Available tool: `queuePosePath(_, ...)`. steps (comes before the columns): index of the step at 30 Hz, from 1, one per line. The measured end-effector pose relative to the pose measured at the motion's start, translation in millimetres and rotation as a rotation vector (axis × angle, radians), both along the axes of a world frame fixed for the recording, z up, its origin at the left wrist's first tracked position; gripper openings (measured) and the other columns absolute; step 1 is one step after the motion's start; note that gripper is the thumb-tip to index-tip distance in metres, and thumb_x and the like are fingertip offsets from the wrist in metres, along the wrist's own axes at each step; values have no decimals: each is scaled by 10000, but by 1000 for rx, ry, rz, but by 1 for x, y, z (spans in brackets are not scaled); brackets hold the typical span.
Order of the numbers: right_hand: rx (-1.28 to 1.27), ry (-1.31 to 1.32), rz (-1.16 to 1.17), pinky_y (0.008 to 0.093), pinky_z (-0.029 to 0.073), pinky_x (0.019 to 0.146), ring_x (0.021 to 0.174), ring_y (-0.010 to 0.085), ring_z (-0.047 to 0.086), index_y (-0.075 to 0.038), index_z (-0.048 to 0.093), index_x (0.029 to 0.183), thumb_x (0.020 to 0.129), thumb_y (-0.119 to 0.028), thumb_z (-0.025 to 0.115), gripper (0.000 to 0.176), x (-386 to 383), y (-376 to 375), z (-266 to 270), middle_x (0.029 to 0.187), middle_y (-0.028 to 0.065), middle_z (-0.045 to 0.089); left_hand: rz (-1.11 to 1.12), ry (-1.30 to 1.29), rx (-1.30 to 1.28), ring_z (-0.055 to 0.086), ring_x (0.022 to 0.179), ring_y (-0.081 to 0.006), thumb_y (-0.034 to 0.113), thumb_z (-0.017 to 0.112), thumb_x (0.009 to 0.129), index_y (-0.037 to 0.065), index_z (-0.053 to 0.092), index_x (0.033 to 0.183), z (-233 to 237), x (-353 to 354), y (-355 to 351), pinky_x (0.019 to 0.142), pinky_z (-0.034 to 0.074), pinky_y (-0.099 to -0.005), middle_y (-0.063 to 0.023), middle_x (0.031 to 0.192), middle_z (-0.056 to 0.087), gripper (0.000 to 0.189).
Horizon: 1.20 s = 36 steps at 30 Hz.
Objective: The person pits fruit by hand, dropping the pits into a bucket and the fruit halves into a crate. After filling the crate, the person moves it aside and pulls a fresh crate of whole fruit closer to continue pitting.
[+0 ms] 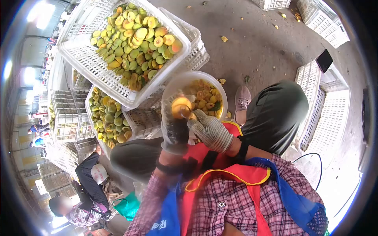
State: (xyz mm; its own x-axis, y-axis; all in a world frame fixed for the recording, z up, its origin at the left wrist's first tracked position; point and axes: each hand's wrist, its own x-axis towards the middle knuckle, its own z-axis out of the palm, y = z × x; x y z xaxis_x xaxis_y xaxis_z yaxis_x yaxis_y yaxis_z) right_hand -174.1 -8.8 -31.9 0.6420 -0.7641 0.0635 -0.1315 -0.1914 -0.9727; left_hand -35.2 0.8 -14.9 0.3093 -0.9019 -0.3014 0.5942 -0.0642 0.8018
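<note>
1. Head view, and we're right over the work: the left hand, dark beneath filmy plastic, is curled around a yellow-fleshed stone fruit, cut face up.
2. Across from it comes the right hand in a grey striped knit glove, fingers bent snugly round a thin tool that meets the fruit; blur and glove hide most of its shape.
3. Just below this pairing sits the round white bucket, holding orange and yellow fruit pieces; the left hand and its plastic block our look at the near-left side.
4. Look at the knees! Dark trousers spread either side of the bucket, a pink shoe close by its right.
5. Crowding in beyond the left hand, a big white crate heaped with green-yellow halves overhangs a lower fruit crate, covering part of it.
6. Over on the right, more white crates, with a dark flat-screened device at one's edge.
7. Fruit scraps dot the concrete floor.
8. Lower left, a co-worker sits well apart, a turquoise bag between the two people.
</note>
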Motion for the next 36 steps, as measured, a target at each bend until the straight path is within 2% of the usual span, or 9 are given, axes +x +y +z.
queuePosePath(7, 1, 67, -28, 426, 528, 704, 809, 405, 624, 25, 557, 1046, 888, -78, 516, 193, -2, 5, 15, 1068, 285, 548, 132, -167, -27, 596, 861, -222, 521, 448, 941, 48, 544, 1116, 9, -26, 9, 785, 493, -335, -122, 958, 636, 513)
queuePosePath(10, -562, -54, -10, 447, 516, 661, 796, 393, 631, -48, 505, 1208, 915, -236, 514, 348, -2, 6, -10, 1031, 248, 601, 84, -267, -107, 583, 794, -222, 499, 448, 946, 35, 551, 1070, 9, -27, 12, 776, 487, -338, -101, 866, 607, 491)
queuePosePath(13, 377, -149, 164, 403, 526, 637, 778, 361, 635, -40, 515, 1198, 893, -169, 515, 331, -9, 4, -1, 999, 241, 590, -64, -269, -146, 566, 727, -210, 485, 452, 945, 6, 556, 1011, 16, -18, 8, 716, 475, -319, -87, 821, 578, 494)
queuePosePath(16, -551, -282, 178, 373, 510, 617, 725, 304, 626, -27, 528, 1182, 931, -180, 498, 296, -1, 7, -47, 920, 177, 607, -247, -80, -193, 555, 691, -200, 488, 473, 932, -9, 557, 961, 7, -8, 9, 645, 464, -295, -79, 821, 564, 504)
queuePosePath(19, -64, -304, 266, 380, 497, 599, 689, 254, 607, -18, 561, 1133, 944, -200, 506, 268, -6, 6, -32, 857, 94, 605, -634, 293, -262, 557, 709, -198, 507, 515, 911, 12, 569, 954, -19, 13, -2, 646, 466, -281, -76, 861, 569, 500)
queuePosePath(25, 467, -170, 262, 422, 494, 624, 697, 290, 612, -9, 605, 1054, 945, -238, 508, 272, -14, -2, -7, 790, 96, 608, -14, 322, -7, 595, 956, -241, 454, 468, 956, 10, 504, 1212, -4, 22, -18, 802, 510, -339, -119, 1087, 594, 514)
queuePosePath(28, -450, 196, 164, 430, 498, 698, 804, 401, 614, 4, 582, 1076, 958, -245, 460, 301, -20, -12, -35, 896, 218, 602, 105, 256, -44, 583, 1011, -252, 439, 470, 958, 13, 513, 1206, 2, 29, -18, 817, 510, -358, -128, 1131, 589, 495)
queuePosePath(32, -51, 145, 87, 422, 510, 722, 843, 395, 614, -7, 539, 1175, 942, -182, 469, 300, -7, -10, -30, 1050, 232, 568, 161, 143, 0, 577, 1024, -239, 421, 461, 964, 26, 528, 1193, 14, 24, -16, 863, 485, -364, -111, 1144, 588, 461)
queuePosePath(36, -539, -94, -11, 383, 507, 673, 774, 341, 619, -29, 495, 1245, 929, -190, 517, 355, 6, -9, -18, 946, 197, 597, -41, -236, -85, 586, 997, -206, 414, 446, 974, 14, 534, 1159, 15, 13, -5, 890, 460, -326, -97, 1095, 588, 450)
